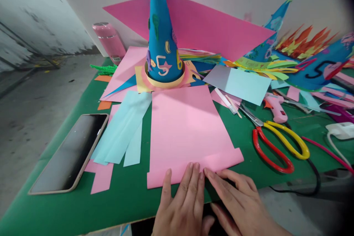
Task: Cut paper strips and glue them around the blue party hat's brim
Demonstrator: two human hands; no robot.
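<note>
A sheet of pink paper (188,121) lies on the green tabletop, its near edge turned over into a folded strip (221,162). My left hand (181,201) rests flat on that strip, fingers stretched out and pointing away from me. Close beside it, my right hand (240,202) touches the strip with its fingertips, fingers extended and nothing visibly held. Beyond the sheet's far edge stands a blue paper cone hat (163,44) with a white 5 and small cut-out shapes on it. Light blue paper strips (124,129) lie left of the sheet.
A smartphone (70,155) lies at the left. Scissors (260,122) with red and yellow handles and a pink glue gun (276,107) lie at the right. A pink bottle (109,42) stands behind. More decorated hats (272,33) and paper scraps cover the right side.
</note>
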